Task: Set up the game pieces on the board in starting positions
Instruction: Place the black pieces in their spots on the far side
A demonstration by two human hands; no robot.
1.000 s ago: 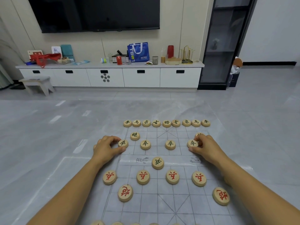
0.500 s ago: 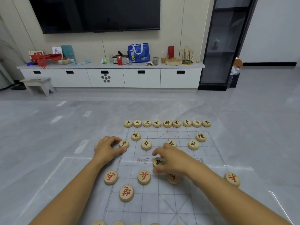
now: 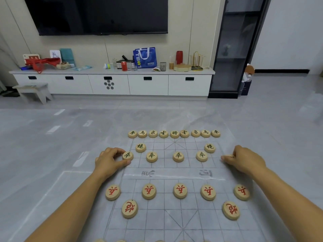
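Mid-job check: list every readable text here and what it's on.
"車 馬 象 士 將 士 象 馬 車": far row.
"炮": two dark cannons.
"卒": four dark soldiers; left hand pinches the end soldier.
"兵": five red soldiers, upside down.
"炮": two red cannons, upside down.
"河", "界": board.
"TBS": blue bag; small print blurred.
Right hand grips a piece, face hidden.

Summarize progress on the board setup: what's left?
Looks done: far back row of nine, red row of five. In hand: left hand pinches the left-end piece; right hand holds the right-end piece, mostly hidden. Left: release both; the near back row is cut off at the bottom edge, cannot tell.
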